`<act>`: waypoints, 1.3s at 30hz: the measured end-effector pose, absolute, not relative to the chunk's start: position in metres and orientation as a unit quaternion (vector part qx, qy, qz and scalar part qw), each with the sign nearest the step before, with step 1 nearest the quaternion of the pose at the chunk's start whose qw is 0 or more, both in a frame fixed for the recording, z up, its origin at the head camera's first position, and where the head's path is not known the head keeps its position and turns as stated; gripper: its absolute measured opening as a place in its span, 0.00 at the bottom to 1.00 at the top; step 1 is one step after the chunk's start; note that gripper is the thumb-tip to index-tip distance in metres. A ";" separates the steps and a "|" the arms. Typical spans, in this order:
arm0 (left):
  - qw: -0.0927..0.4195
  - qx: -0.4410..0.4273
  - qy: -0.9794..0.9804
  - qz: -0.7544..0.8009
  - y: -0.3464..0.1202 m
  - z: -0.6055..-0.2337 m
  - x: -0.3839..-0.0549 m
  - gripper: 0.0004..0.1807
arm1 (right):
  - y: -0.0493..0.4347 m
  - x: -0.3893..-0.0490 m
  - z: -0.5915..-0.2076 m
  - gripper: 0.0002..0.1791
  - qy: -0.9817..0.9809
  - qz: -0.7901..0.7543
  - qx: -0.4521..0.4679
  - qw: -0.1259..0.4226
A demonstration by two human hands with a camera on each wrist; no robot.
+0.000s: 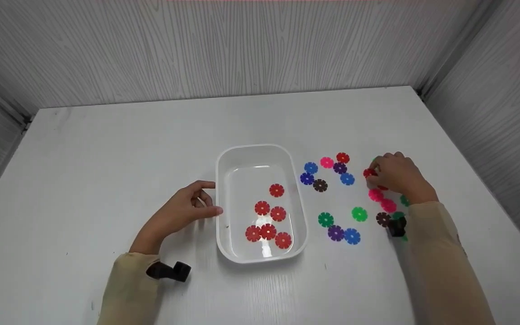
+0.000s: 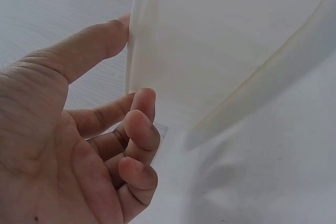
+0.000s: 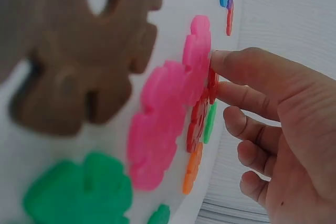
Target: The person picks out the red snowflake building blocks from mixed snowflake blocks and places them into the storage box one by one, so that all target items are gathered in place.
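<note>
My left hand (image 1: 183, 205) holds the left rim of a white plastic tray (image 1: 303, 216), thumb over the edge. In the left wrist view its thumb and index fingertips meet the tray wall (image 2: 178, 40), the other fingers curled. Red notched snowflake discs (image 1: 276, 190) lie flat inside the tray. At the right, my right hand (image 1: 397, 174) pinches another red snowflake disc (image 1: 369, 173) between thumb and index finger. The right wrist view has this red disc (image 3: 213, 85) at the fingertips, beside a second red disc (image 3: 197, 121) and pink discs (image 3: 157, 124).
Between tray and right hand lie blue (image 1: 347, 179), purple (image 1: 336, 233), brown (image 1: 320, 185) and green discs (image 1: 359, 214). A loose red disc (image 1: 342, 157) is at the back. An orange disc (image 3: 192, 168) lies near the right hand. Pale wood-grain panels (image 1: 224, 49) border the white table (image 1: 120, 149).
</note>
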State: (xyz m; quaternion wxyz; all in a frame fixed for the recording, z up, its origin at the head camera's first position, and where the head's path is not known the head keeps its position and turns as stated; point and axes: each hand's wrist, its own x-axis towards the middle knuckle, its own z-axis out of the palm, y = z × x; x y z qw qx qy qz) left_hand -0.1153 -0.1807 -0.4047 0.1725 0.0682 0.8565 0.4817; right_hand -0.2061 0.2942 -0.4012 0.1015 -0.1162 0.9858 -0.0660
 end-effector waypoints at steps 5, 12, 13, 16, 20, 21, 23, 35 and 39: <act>0.171 0.067 0.856 0.483 -0.181 -0.404 -0.115 0.35 | 0.293 -0.207 -0.402 0.24 0.986 -0.068 -0.118 0.098; 0.172 0.068 0.858 0.479 -0.180 -0.403 -0.115 0.36 | 0.281 -0.201 -0.392 0.25 0.986 -0.097 -0.117 0.065; 0.172 0.069 0.858 0.479 -0.180 -0.403 -0.115 0.36 | 0.277 -0.200 -0.389 0.25 0.986 -0.100 -0.119 0.061; 0.171 0.070 0.858 0.480 -0.180 -0.403 -0.115 0.35 | 0.263 -0.196 -0.382 0.24 0.984 -0.108 -0.127 0.054; 0.170 0.071 0.857 0.482 -0.181 -0.403 -0.115 0.36 | 0.240 -0.189 -0.376 0.24 0.981 -0.121 -0.142 0.053; 0.170 0.071 0.856 0.482 -0.181 -0.403 -0.115 0.36 | 0.234 -0.188 -0.375 0.24 0.980 -0.124 -0.147 0.052; 0.171 0.071 0.856 0.482 -0.181 -0.403 -0.114 0.36 | 0.223 -0.184 -0.374 0.24 0.977 -0.129 -0.161 0.048; 0.176 0.068 0.856 0.482 -0.182 -0.404 -0.113 0.36 | 0.163 -0.158 -0.363 0.24 0.958 -0.160 -0.230 0.056; 0.176 0.067 0.856 0.481 -0.182 -0.403 -0.114 0.36 | 0.144 -0.146 -0.358 0.23 0.949 -0.150 -0.273 0.045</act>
